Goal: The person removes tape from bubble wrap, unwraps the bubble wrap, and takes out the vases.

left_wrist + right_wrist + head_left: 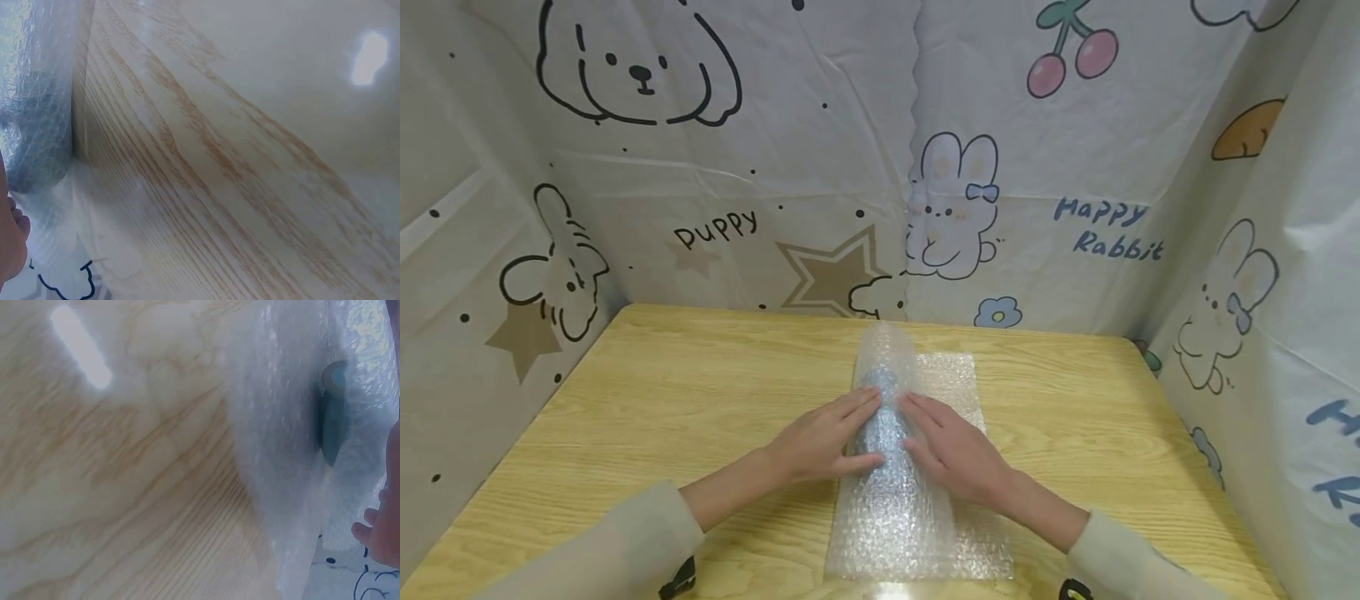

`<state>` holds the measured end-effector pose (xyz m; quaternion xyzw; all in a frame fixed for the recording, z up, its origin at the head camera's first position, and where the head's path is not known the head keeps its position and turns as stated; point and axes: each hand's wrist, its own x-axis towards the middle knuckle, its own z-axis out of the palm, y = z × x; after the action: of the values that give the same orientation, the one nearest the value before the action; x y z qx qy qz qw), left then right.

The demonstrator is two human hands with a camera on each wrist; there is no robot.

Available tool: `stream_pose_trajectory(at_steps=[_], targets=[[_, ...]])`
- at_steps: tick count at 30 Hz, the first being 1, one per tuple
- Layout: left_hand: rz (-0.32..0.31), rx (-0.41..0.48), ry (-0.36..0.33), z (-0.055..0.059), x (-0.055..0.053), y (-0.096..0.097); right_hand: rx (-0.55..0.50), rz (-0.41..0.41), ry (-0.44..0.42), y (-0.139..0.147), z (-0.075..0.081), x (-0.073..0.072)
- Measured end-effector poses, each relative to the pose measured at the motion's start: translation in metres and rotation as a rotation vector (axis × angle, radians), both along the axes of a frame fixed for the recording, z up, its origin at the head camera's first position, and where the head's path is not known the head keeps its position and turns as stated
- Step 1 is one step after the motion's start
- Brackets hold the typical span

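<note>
One clear, glossy sheet of plastic bubble wrap (891,537) lies lengthwise on the middle of a yellowish wood-grain table (700,392), its far end at the table's far edge, its near end towards the table's near side. Beneath its upper layer shows a rounded blue-green object (335,425), close to the table's centre line; the wrap blurs it too much to say what it is. The left hand (827,439) rests on the bulge from the table's left side, the right hand (958,446) from the table's right; both have fairly straight fingers with thumbs apart, and neither pinches anything. Beyond the table's far edge hangs a white cloth printed with cartoon animals (820,158).

The wrap should handle as light, soft and springy, with a slick surface that may slide on the table. The object looks stiffer and, being rounded, could roll inside; its weight and fragility cannot be told. The surest hold is probably both palms around the bulge's middle, catching wrap and object together, since the loose ends would merely crumple.
</note>
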<state>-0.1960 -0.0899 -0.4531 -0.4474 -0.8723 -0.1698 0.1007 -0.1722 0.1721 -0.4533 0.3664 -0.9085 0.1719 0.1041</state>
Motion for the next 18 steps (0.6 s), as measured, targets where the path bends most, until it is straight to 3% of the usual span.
stream_pose_trajectory(at_steps=[6, 10, 18], targets=[[0.001, 0.006, -0.010, -0.001, 0.000, -0.001, 0.038, -0.077, 0.006, 0.017, -0.008, -0.003], [0.004, 0.003, 0.000, -0.001, 0.001, -0.002, 0.138, -0.120, 0.002, 0.025, -0.015, -0.004], [0.001, 0.013, -0.012, -0.002, -0.001, -0.001, 0.268, -0.048, -0.054, 0.041, -0.027, -0.003]])
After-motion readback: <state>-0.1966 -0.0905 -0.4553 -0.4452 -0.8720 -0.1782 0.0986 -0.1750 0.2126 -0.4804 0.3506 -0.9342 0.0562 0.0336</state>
